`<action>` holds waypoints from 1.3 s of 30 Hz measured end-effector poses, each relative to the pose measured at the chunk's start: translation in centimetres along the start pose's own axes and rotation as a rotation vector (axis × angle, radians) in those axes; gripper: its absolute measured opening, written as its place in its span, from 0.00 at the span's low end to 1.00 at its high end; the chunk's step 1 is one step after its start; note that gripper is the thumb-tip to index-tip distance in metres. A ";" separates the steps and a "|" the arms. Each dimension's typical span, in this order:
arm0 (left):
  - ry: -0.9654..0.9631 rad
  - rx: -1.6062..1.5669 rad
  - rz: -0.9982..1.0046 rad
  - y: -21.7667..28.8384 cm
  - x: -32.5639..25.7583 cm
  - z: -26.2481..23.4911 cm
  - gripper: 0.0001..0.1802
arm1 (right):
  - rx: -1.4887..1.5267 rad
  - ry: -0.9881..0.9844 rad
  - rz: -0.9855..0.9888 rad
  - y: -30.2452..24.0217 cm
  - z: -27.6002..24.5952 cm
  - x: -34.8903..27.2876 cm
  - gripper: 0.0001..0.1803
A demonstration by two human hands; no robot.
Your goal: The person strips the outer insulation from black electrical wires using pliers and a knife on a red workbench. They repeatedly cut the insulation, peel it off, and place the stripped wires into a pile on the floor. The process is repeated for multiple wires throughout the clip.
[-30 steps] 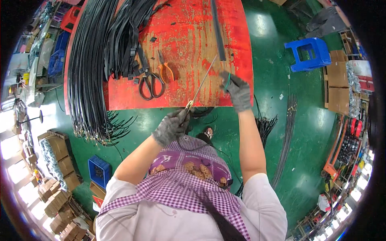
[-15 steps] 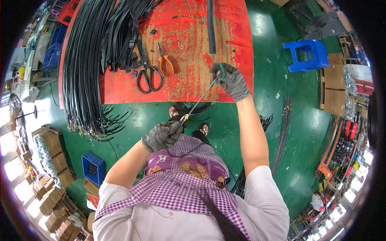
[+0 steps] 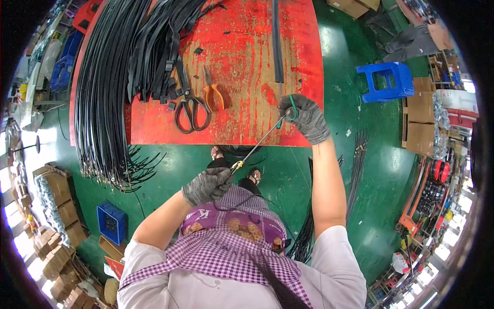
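R hand [image 3: 303, 118] & L hand [image 3: 208, 185], thin grey rod [image 3: 263, 140] slantwise btwn.

Thin grey rod [image 3: 264, 138], slanted, brass-coloured fitting [image 3: 237, 165]

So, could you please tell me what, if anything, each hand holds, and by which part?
Left fingers: thin rod, near its brass fitting. Right fingers: seemingly a green item, part unclear.

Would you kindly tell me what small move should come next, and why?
Perhaps move the right hand slightly toward the black strip: the strip's near end lies just beyond it, and the thin rod runs from that hand to the golden fitting at the left hand.
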State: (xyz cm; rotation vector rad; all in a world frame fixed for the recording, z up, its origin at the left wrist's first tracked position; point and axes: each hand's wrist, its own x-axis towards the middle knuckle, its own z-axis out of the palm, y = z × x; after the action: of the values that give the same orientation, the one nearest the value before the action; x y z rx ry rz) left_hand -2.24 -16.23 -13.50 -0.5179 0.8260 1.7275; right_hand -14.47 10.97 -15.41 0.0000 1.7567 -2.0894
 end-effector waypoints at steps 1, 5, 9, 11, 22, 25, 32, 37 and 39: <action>-0.016 0.005 0.005 0.1 0.0 -0.1 0.12 | -0.052 -0.026 0.018 -0.7 0.2 -0.1 0.16; 0.024 -0.001 0.005 0.1 -0.5 -0.4 0.12 | 0.013 0.008 0.001 -0.2 0.0 -0.4 0.15; -0.059 -0.068 0.022 -0.2 -0.2 -1.4 0.13 | -0.167 -0.060 0.014 -0.9 1.1 -0.5 0.15; -0.052 -0.062 -0.012 0.0 -0.1 -1.5 0.14 | -0.125 -0.064 0.059 -0.2 0.8 0.1 0.16; 0.083 0.325 0.190 1.1 1.4 -0.2 0.09 | -0.400 -0.379 0.155 0.0 6.0 0.0 0.14; 0.107 0.076 0.071 2.3 2.2 0.9 0.09 | -0.375 -0.396 0.105 -0.1 7.0 -1.2 0.12; 0.097 0.331 0.196 2.6 4.0 3.5 0.14 | -0.511 -0.224 -0.095 -0.3 6.1 -4.2 0.11; 0.028 0.527 0.439 0.6 6.2 4.7 0.14 | -0.534 -0.059 -0.424 -0.5 5.3 -6.9 0.09; 0.055 0.669 0.433 0.3 6.1 5.9 0.13 | -0.495 -0.025 -0.178 -1.2 4.7 -8.8 0.10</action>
State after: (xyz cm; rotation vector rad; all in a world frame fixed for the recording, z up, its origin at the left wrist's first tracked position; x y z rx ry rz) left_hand -4.08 -7.89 -13.79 0.0778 1.5581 1.6788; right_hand -5.51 9.37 -11.05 -0.3311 2.2803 -1.6980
